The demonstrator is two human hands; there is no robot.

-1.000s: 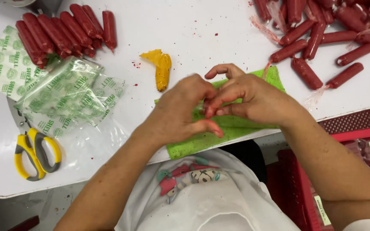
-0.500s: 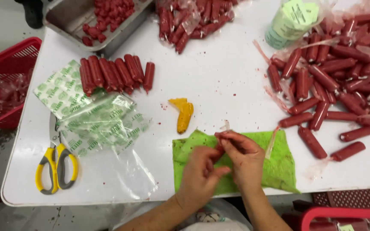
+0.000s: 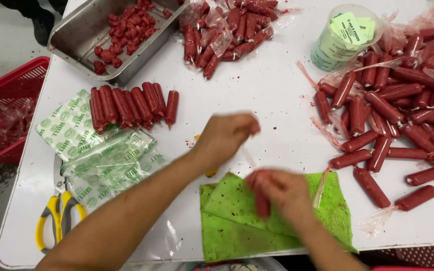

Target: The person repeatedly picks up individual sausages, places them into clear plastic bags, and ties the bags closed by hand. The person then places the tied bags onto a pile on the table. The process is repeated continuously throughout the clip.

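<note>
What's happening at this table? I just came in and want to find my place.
A person works over a green cloth at the near edge of a white table. The right hand holds a red sausage above the cloth; the left hand is raised beside it, blurred. A neat row of sausages lies to the left, a loose pile to the right, with printed bags, scissors and a metal tray.

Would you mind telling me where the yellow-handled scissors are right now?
In the head view, the yellow-handled scissors lie near the table's lower left corner, beside the green-printed plastic bags, well left of the left hand.
</note>
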